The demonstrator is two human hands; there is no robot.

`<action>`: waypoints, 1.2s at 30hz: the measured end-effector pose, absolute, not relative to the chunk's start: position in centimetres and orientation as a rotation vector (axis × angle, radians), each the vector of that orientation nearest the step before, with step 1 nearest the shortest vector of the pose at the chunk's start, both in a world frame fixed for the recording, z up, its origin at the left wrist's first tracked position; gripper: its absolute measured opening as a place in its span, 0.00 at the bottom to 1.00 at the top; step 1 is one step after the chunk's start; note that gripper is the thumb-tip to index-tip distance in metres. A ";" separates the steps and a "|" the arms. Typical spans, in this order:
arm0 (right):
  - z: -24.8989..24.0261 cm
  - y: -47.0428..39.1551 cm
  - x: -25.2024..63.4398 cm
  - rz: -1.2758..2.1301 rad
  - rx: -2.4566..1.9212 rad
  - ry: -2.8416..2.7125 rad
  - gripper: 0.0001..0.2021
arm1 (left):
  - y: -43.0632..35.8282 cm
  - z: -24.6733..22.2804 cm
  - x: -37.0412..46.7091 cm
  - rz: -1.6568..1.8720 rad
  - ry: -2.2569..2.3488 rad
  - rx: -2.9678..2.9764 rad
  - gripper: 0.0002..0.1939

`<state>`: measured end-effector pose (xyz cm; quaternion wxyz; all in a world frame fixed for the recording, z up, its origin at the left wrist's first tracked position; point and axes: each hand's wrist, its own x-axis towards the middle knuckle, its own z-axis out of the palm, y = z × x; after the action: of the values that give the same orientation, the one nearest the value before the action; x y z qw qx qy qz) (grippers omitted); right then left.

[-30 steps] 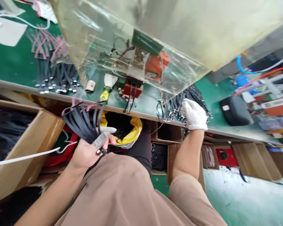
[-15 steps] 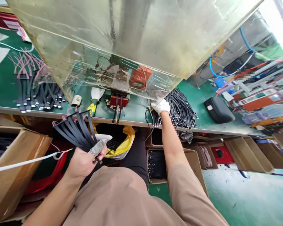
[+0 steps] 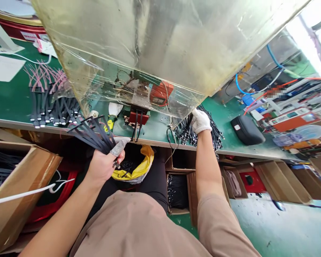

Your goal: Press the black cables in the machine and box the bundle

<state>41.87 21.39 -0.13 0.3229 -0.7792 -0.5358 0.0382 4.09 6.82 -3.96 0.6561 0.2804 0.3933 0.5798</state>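
Already the left hand (image 3: 103, 166) at lower left grips a fanned bundle of black cables (image 3: 92, 134), fingers closed around their ends. Meanwhile the gloved right hand (image 3: 200, 121) rests curled on the loose cable pile (image 3: 203, 130) on the green bench (image 3: 5, 103) at centre right; whether it grips any I cannot tell, and many cables seemingly remain.

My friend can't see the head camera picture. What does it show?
A person's bare left hand grips a fanned bunch of flat black cable pieces, while the white-gloved right hand rests on a pile of black cables on a green workbench. A clear plastic machine cover hangs above.
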 end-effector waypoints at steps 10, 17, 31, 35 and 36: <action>1.5 21.6 40.6 0.486 -1.692 -0.974 0.16 | 12.8 -5.4 6.5 1.273 1.233 0.896 0.22; 3.8 18.1 40.2 1.094 -1.199 -0.748 0.08 | 15.5 -7.3 8.7 1.058 1.213 1.040 0.22; 0.9 10.7 35.9 1.392 -1.015 -0.767 0.08 | 11.3 -7.1 8.4 0.863 0.994 1.085 0.23; 2.2 7.8 33.4 1.351 -1.033 -0.931 0.19 | 8.4 -7.3 6.5 0.899 0.868 1.048 0.23; 2.0 7.2 32.9 1.358 -1.047 -0.962 0.21 | 7.2 -7.3 5.7 0.928 0.851 1.002 0.22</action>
<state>32.92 7.16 2.03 0.5545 -0.4432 -0.4071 0.5748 5.67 7.21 -7.27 0.6934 0.4485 0.3812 0.4155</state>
